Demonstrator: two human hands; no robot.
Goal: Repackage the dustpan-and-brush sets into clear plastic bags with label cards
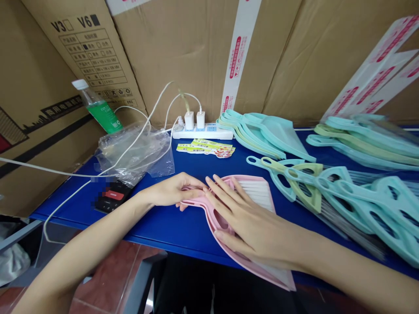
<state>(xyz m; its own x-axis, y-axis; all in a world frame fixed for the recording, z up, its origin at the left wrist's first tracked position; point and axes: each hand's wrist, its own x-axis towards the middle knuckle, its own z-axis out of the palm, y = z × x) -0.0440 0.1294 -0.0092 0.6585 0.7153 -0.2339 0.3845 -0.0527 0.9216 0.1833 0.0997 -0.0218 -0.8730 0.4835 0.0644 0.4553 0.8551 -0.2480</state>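
A pink dustpan [284, 279] with a pink brush nested in it lies at the front edge of the blue table, its white bristles [257, 192] showing. My left hand [178, 189] is closed round the pink handles, thumb on top. Across the brush head rests my right hand [247, 222], palm down, fingers spread out. Part of the brush is hidden under it. To the right are several turquoise and green brushes [350, 192], overlapping. Behind them, turquoise dustpans [278, 131] are stacked, with another stack of dustpans [366, 144] at the far right.
A white power strip [209, 131] with chargers and cables stands by the cardboard boxes [196, 56]. Yellow-green labels [206, 148] lie before it. At the left are a green-labelled bottle [101, 111], a clear plastic bag [137, 150] and a dark phone [113, 196]. A white cable crosses the left side.
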